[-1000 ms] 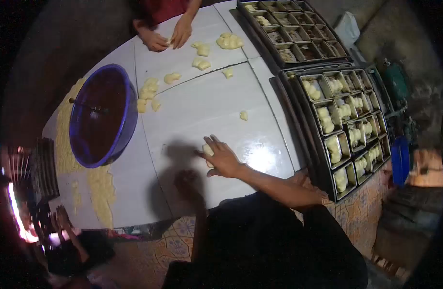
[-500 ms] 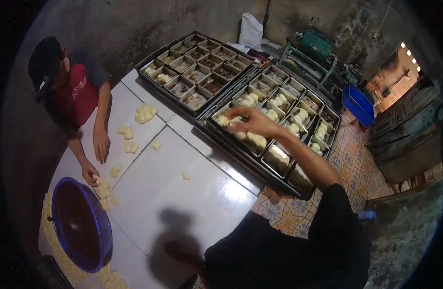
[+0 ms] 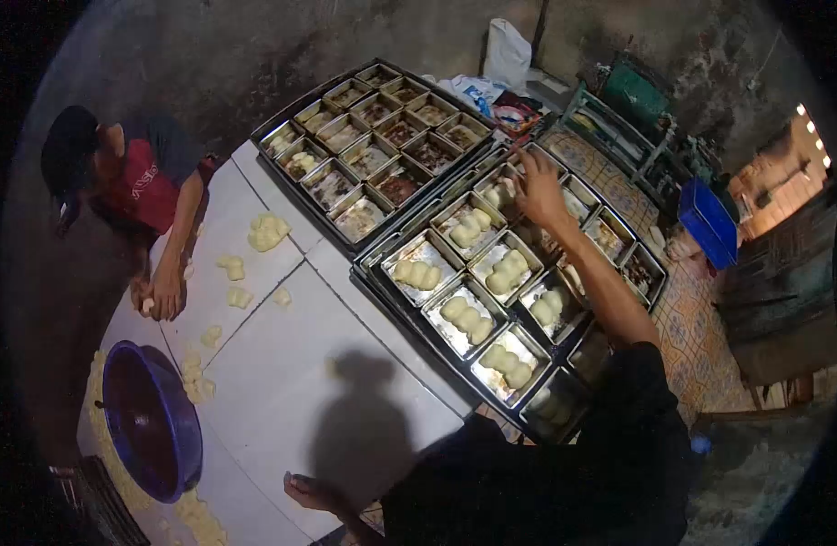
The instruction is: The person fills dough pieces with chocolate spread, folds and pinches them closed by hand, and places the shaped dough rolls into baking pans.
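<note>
My right hand reaches over the rear part of the near tray of tins, fingers bent down at a tin's rim; what they hold is hidden. Beside it, a tin holds pale dough. Closer to me, several tins hold dough pieces in rows, such as this dough. Low over the table's front edge is my left hand, its fingers loosely curled and nothing visible in them. A small dough piece lies on the white table, beside my shadow.
Across the table a co-worker handles dough with both hands. Dough lumps lie nearby. A purple basin with dark contents stands at the left, by a flattened dough sheet. A second tin tray adjoins mine; a blue crate stands beyond.
The view has swung right toward the trays. My right hand has gone from dough on the table to the near tray, then farther back over it. The co-worker's hands have come together.
</note>
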